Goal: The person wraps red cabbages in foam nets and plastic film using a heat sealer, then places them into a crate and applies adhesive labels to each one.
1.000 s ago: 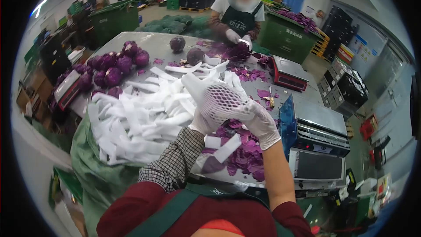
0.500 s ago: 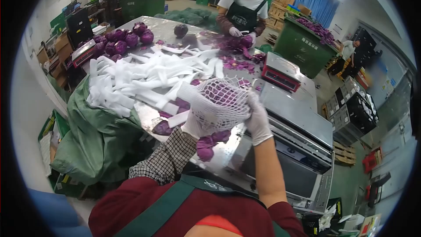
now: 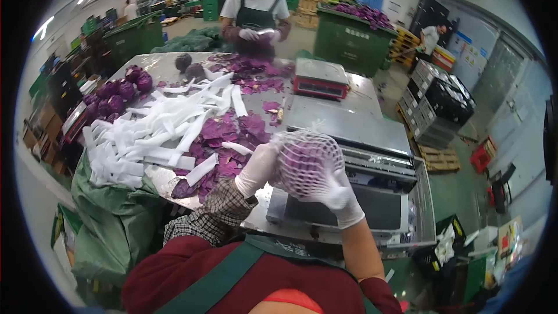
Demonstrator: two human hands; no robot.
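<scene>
Between my gloved hands is a red cabbage (image 3: 303, 161) inside a white foam net sleeve (image 3: 322, 146), its purple showing through the mesh. My left hand (image 3: 257, 170) grips the net from the left side, its fingers partly hidden behind it. My right hand (image 3: 339, 195) is wrapped round the lower right of the netted cabbage. Left of my hands, a pile of white foam net sleeves (image 3: 157, 131) covers part of the metal table (image 3: 168, 61). Torn purple cabbage leaves (image 3: 229, 134) lie beside that pile.
Beyond the sleeves sit several red cabbages (image 3: 119, 94). A scale (image 3: 321, 78) and a wrapping machine (image 3: 349, 122) stand to the right. Across the table another person (image 3: 256, 14) in an apron is at work. A green bin (image 3: 351, 40) is heaped with leaves; a green sack (image 3: 113, 215) hangs front left.
My view has swung to the right. The foam net now encloses more of the cabbage, and both hands have shifted around it. The person opposite has straightened up.
</scene>
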